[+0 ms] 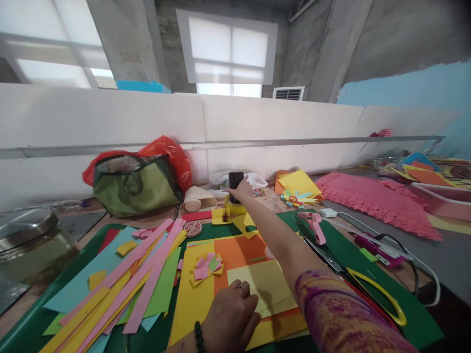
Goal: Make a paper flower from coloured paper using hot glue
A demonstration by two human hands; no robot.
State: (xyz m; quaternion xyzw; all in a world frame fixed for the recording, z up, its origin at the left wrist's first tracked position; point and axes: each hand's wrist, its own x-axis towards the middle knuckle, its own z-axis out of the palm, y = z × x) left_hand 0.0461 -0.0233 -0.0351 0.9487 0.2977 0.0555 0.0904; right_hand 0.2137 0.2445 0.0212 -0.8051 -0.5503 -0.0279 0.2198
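Observation:
My right hand reaches far forward, its fingers around a dark smartphone that stands upright at the back of the table. My left hand rests as a loose fist at the lower middle, on pale yellow paper; nothing shows in its fingers. Beneath lie orange and yellow sheets. Just beyond the left hand is a paper flower of pink and yellow pieces with a green centre. A small yellow paper piece with a dark decoration stands near the phone.
Pink and yellow paper strips spread over the left side. To the right are a pink glue gun, large yellow-handled scissors and a magenta power strip. A glass jar and green bag stand left.

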